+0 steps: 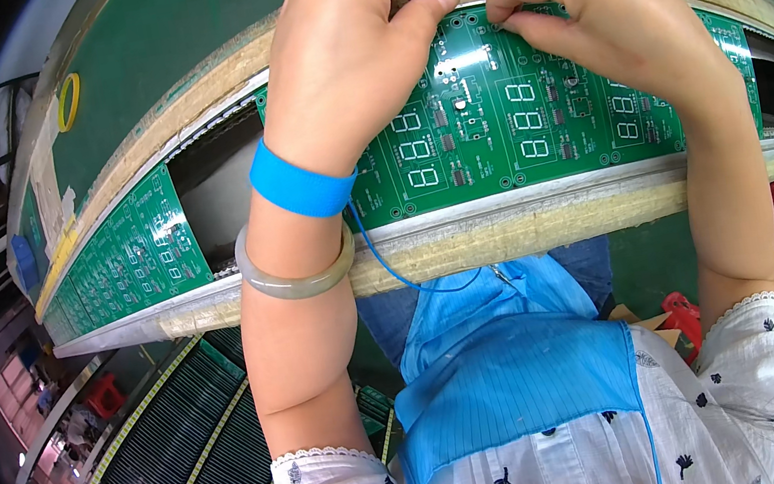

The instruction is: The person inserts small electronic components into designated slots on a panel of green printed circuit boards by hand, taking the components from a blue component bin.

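A green circuit board [490,124] is seen lying across the conveyor rails [468,239], right in front of the person, with rows of white segment-display outlines printed on it. Both hands are parked on its far edge.

The left hand [347,56] is curled up, thumb and forefinger pinched together at the top edge of the board; something tiny might be pinched there, but it can't be made out. A blue wrist strap [297,183] is worn on that wrist, with a thin blue cord [402,275] trailing off it over the near rail, and a pale jade-like bangle [296,275] is sat just below it.

The right hand [603,5] is bent over too, fingertips pressed down onto the board's upper edge near the middle. Whether anything is gripped can't be told.

A second green board [121,254] is seen further left on the same rails, well apart, with a dark gap between them. A yellow tape ring [68,100] is left on the green surface beyond the line. A blue apron [508,365] is worn over a white patterned shirt.
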A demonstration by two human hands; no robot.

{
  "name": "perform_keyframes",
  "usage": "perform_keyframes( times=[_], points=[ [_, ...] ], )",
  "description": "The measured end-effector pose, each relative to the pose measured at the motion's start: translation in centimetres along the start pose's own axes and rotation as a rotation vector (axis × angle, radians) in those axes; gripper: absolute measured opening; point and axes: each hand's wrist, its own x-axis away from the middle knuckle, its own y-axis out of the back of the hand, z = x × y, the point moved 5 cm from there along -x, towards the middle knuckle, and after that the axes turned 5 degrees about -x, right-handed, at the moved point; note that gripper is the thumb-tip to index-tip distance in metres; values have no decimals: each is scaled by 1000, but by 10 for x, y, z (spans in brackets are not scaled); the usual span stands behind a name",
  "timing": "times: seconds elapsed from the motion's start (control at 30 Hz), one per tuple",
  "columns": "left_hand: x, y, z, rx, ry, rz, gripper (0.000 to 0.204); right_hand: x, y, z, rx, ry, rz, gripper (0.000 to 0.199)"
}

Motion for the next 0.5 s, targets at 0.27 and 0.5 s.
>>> perform_keyframes(
  times=[0.27,0.5],
  points=[
    [1,-5,11,27,19,16,11,-2,-2,-1,-49,-65,-10,12],
    [1,-5,9,-21,10,32,9,-4,-2,0,-40,-101,25,13]
  ],
)
